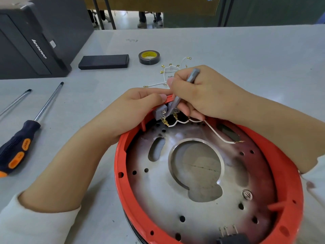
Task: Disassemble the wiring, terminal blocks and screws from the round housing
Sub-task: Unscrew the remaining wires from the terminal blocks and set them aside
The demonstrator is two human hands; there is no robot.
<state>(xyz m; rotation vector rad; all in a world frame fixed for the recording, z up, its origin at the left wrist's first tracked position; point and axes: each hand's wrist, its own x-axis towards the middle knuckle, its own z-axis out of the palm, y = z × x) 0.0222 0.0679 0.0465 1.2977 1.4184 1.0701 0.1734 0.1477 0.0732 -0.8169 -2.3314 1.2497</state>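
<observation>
Both hands crowd the round housing (288, 166) far rim, table (246, 50) beyond open

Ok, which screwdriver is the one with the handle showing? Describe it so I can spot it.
Start at the red round housing and look left across the grey table. The handled screwdriver lies there, its steel shaft running up toward the black box. Unlike the bare shaft beside it, it has a dark blue grip with orange inserts.

A pale grey table (228, 46) fills most of the frame. Beyond its far edge at top centre lie a light floor (126, 20), dark metal legs (98, 13) and a brown board (158, 5); a dark green wall (263, 11) fills the upper right.
</observation>
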